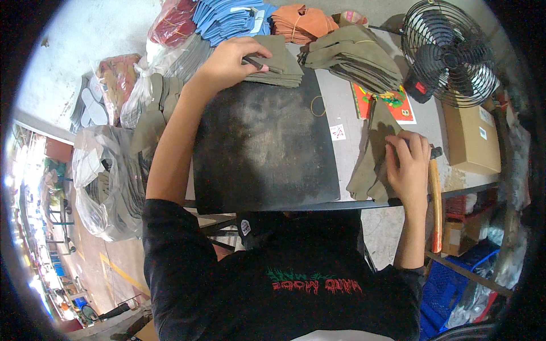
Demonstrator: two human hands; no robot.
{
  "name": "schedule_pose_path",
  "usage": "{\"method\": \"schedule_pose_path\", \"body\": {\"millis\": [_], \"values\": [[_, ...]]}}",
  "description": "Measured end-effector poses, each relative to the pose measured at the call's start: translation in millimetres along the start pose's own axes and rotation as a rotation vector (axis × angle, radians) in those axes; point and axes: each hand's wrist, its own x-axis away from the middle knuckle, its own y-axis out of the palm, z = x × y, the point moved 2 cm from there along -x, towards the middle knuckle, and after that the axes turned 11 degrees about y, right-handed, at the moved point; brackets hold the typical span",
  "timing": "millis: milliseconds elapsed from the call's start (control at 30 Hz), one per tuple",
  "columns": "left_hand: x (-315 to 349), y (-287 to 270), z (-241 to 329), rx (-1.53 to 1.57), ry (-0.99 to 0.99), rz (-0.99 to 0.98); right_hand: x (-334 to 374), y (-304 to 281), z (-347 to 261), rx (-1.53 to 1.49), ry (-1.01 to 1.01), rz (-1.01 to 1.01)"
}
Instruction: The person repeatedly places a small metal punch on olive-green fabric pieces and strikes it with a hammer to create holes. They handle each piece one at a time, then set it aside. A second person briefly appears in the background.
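Observation:
My left hand [233, 59] is closed around a slim dark pen-like tool [253, 63]. It rests at the left side of a neat stack of olive cut pieces [281, 65], at the far end of a worn black board [261, 142]. On the right, my right hand [410, 162] has its fingers bent onto a loose pile of olive cut pieces [372, 150], gripping at the pile's right side. Its fingertips are partly hidden against the material.
Farther back lie a bundle of olive pieces [355, 54], orange pieces [304, 24] and blue pieces [233, 20]. A black fan [449, 54] and a cardboard box [471, 139] stand right. A wooden-handled hammer [435, 204] overhangs the table edge. Plastic bags [108, 182] sit left.

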Motion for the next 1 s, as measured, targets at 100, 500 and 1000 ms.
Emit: {"method": "schedule_pose_path", "body": {"millis": [100, 500, 1000], "values": [[0.5, 0.0, -5.0, 0.061, -0.079, 0.002, 10.9, 7.2, -0.5, -0.054, -0.013, 0.019], [8.0, 0.8, -20.0, 0.392, -0.316, 0.031, 16.5, 21.5, 7.3, -0.108, 0.067, 0.027], [4.4, 11.6, -14.2, 0.208, -0.377, 0.313, 16.5, 21.0, 8.0, -0.109, 0.093, 0.009]]}}
